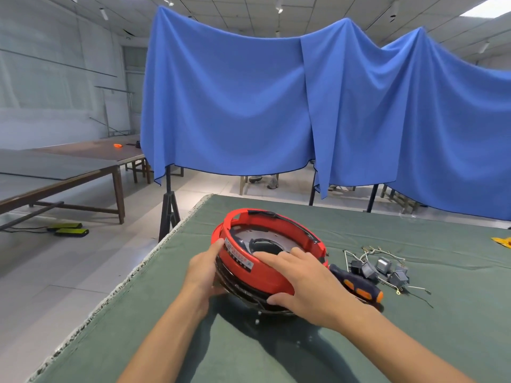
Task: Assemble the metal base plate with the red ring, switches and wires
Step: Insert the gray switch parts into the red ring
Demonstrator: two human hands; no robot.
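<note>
The red ring [276, 277] sits on the round metal base plate [265, 239], and the pair is lifted and tilted above the green table [359, 341]. My left hand [201, 275] holds the left side, thumb on the red wall and fingers under the dark underside. My right hand [301, 283] grips the near right rim, with fingers reaching over into the ring and the thumb on the lower edge. To the right, a bundle of grey switches with wires [383, 269] lies on the cloth.
A screwdriver with a dark blue and orange handle [356, 284] lies just right of the ring. A yellow object [502, 241] shows at the far right edge. The table's left edge runs diagonally. Blue cloth screens hang behind; other tables stand at the left.
</note>
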